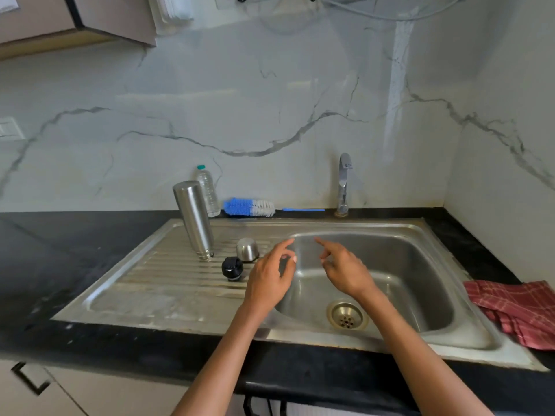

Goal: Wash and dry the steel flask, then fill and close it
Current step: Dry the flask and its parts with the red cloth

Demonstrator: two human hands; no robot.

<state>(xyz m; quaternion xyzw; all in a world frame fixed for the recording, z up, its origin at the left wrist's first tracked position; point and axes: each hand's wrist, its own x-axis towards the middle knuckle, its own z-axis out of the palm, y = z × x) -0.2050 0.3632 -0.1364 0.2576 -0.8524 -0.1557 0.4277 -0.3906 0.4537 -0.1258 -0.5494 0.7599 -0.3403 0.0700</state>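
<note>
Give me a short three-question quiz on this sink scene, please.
1. True or false: the steel flask stands mouth-down on the drainboard.
2. What lies against the wall behind the sink: A) sponge B) bottle brush C) knife?
3. What does the left hand or the right hand hold?

Key: 1 true. 2 B. 3 Nothing; both hover open over the basin.

Bright, even daylight — soft overall, wide-angle warp at edges.

steel flask (194, 219): upside down, leaning, on drainboard | steel cap (247, 250): dome up, beside it | black stopper (232, 268): nearest front
</note>
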